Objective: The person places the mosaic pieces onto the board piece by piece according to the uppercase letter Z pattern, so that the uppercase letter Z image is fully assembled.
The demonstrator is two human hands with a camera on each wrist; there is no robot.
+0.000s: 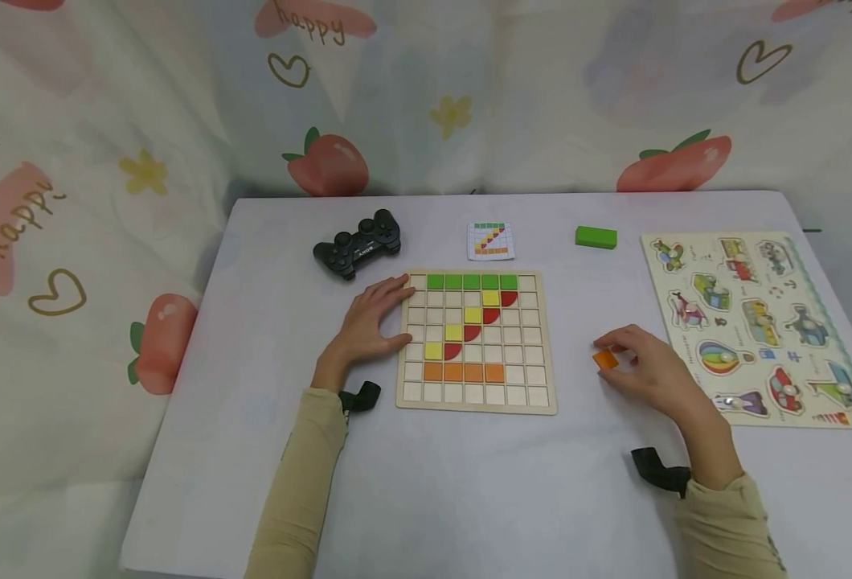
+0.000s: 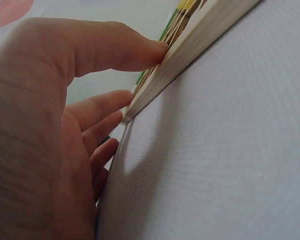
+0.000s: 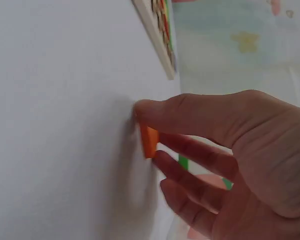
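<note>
My right hand [image 1: 646, 370] pinches a small orange square tile [image 1: 604, 359] between thumb and fingers, to the right of the wooden grid board [image 1: 549, 354]. In the right wrist view the orange tile [image 3: 149, 140] shows edge-on, close over the table. My left hand [image 1: 370, 323] rests with spread fingers against the board's left edge; the left wrist view has its thumb [image 2: 120, 47] on the rim. On the board lie a row of green tiles [image 1: 473, 281], a diagonal of yellow tiles [image 1: 473, 315] with red quarter-round tiles [image 1: 473, 332], and a row of orange tiles [image 1: 464, 371].
Behind the board lies a small pattern card [image 1: 490, 241]. A black game controller [image 1: 359, 244] is at the back left and a green block [image 1: 595, 237] at the back right. A picture puzzle board [image 1: 759, 330] lies right of my right hand.
</note>
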